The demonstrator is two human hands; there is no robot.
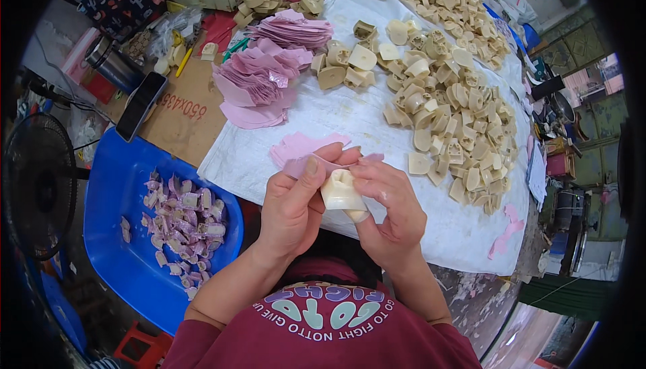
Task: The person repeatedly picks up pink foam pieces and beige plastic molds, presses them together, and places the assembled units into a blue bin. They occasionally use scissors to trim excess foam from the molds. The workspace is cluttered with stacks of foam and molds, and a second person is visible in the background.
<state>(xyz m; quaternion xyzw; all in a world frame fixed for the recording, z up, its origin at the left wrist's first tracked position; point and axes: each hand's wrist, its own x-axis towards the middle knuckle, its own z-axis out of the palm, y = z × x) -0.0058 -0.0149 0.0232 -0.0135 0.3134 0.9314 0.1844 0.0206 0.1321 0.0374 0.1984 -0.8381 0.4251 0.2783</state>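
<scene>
Covered pieces (185, 217) lie in the basin (111, 194), left; uncovered pieces (464, 113) lie on the sheet (350, 113), right of the fabric stack (259, 76).

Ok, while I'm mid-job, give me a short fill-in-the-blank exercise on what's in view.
1. Between them, the left hand and right hand hold a cream piece and a sheet coloured ____.
2. The plastic tub is coloured ____.
3. The fan stands on the person's ____ side.
4. The large cream heap lies to the ____ of the stacked sheets.

Missing words: pink; blue; left; right.
</scene>
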